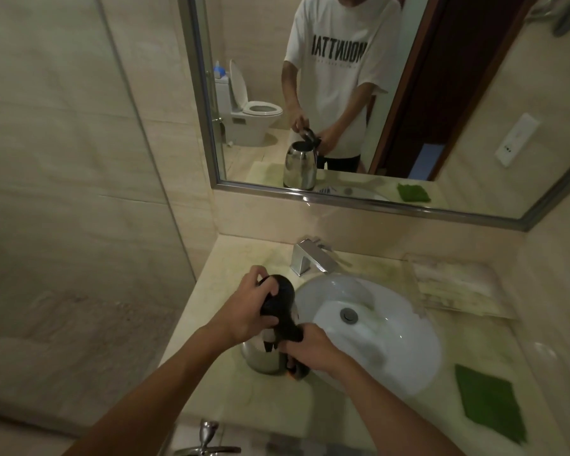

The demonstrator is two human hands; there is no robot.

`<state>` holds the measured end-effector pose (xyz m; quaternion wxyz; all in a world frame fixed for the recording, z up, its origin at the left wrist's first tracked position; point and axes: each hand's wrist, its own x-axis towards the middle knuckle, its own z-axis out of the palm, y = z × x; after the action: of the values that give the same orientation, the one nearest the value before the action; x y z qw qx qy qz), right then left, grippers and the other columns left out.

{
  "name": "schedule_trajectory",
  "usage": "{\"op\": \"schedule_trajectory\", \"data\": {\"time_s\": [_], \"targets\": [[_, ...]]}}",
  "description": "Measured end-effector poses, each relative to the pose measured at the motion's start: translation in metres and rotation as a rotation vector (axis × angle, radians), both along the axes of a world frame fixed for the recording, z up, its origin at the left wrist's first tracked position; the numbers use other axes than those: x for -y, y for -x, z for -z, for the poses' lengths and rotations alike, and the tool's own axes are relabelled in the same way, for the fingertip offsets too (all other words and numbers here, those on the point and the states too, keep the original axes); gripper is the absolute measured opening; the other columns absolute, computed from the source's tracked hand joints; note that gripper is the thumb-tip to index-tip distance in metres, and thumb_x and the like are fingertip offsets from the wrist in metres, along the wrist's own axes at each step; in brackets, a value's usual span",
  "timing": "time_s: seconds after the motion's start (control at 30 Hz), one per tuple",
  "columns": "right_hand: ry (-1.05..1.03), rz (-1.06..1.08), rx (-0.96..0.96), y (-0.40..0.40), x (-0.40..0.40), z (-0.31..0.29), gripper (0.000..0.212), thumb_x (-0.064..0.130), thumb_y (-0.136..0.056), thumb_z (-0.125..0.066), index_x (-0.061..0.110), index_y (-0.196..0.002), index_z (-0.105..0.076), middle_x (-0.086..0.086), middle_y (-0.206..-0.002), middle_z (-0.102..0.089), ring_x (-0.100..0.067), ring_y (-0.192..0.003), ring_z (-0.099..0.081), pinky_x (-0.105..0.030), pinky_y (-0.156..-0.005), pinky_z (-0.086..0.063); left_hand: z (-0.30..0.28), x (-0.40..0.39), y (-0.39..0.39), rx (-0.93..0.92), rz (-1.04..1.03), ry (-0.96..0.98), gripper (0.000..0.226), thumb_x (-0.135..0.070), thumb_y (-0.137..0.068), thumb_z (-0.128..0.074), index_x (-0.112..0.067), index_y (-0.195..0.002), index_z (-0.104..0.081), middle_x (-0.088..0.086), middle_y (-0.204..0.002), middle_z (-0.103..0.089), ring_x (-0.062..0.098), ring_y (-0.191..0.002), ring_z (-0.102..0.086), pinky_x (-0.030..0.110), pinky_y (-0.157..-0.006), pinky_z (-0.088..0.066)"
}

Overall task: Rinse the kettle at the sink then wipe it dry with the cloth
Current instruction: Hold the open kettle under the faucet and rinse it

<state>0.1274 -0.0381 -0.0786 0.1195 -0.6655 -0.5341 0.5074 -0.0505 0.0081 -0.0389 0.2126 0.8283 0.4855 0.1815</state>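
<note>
A steel kettle (260,358) with a black lid and black handle stands on the marble counter just left of the white sink basin (392,327). My left hand (249,307) grips the raised black lid from the left. The black handle at the kettle's near side is wrapped by my right hand (311,350). A folded green cloth (489,401) lies flat on the counter to the right of the basin, apart from both hands. The mirror above reflects the kettle with its lid tilted up.
A chrome faucet (305,258) stands behind the basin, with no water running that I can see. A clear tray (454,284) sits on the counter at the back right. A glass partition rises at the left. A metal door handle (208,436) shows below the counter edge.
</note>
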Motion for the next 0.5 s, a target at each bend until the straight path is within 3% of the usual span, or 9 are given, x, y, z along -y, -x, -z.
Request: {"op": "schedule_trajectory", "data": {"time_s": [0.07,0.2,0.3,0.43,0.5], "targets": [[-0.034,0.114,-0.020,-0.003,0.001,0.000,0.020,0.024,-0.081,-0.068,0.019,-0.099,-0.063,0.001,-0.071,-0.070,-0.014,-0.061,-0.066,-0.028,-0.060,-0.056,-0.008,0.000,-0.009,0.004,0.009,-0.091,0.048,-0.020,-0.070,-0.077,-0.023,-0.103,-0.042,-0.001,-0.125,-0.027,0.024,-0.101,-0.049,0.032,-0.077,-0.058],[-0.125,0.160,0.000,-0.014,-0.004,-0.009,0.016,0.024,-0.084,-0.068,0.021,-0.098,-0.060,0.003,-0.086,-0.068,-0.012,-0.077,-0.065,-0.023,-0.066,-0.051,-0.025,-0.001,-0.029,-0.036,0.053,-0.253,0.042,-0.019,-0.074,-0.072,-0.018,-0.107,-0.045,0.005,-0.127,-0.034,0.024,-0.105,-0.047,0.032,-0.083,-0.055],[-0.164,0.139,0.104,-0.027,-0.010,-0.018,0.009,0.025,-0.086,-0.066,0.022,-0.088,-0.058,0.005,-0.081,-0.065,-0.009,-0.071,-0.062,-0.021,-0.062,-0.048,-0.036,-0.002,-0.053,-0.137,0.144,-0.430,0.041,-0.020,-0.075,-0.068,-0.016,-0.110,-0.046,0.010,-0.126,-0.041,0.024,-0.107,-0.044,0.032,-0.085,-0.050],[-0.164,0.157,0.188,-0.057,-0.016,-0.034,0.018,0.021,-0.090,-0.062,0.007,-0.099,-0.067,-0.010,-0.095,-0.072,-0.028,-0.089,-0.068,-0.041,-0.086,-0.056,-0.046,-0.008,-0.095,-0.090,0.189,-0.461,0.039,-0.018,-0.076,-0.065,-0.014,-0.110,-0.048,0.014,-0.126,-0.044,0.028,-0.109,-0.047,0.037,-0.087,-0.052],[-0.166,0.210,0.146,-0.076,-0.019,-0.039,0.014,0.018,-0.085,-0.066,0.009,-0.095,-0.069,-0.009,-0.087,-0.073,-0.024,-0.078,-0.068,-0.041,-0.082,-0.058,-0.049,-0.017,-0.107,-0.028,0.181,-0.405,0.044,-0.019,-0.075,-0.066,-0.016,-0.114,-0.046,0.014,-0.128,-0.041,0.029,-0.115,-0.046,0.037,-0.091,-0.051]]}}
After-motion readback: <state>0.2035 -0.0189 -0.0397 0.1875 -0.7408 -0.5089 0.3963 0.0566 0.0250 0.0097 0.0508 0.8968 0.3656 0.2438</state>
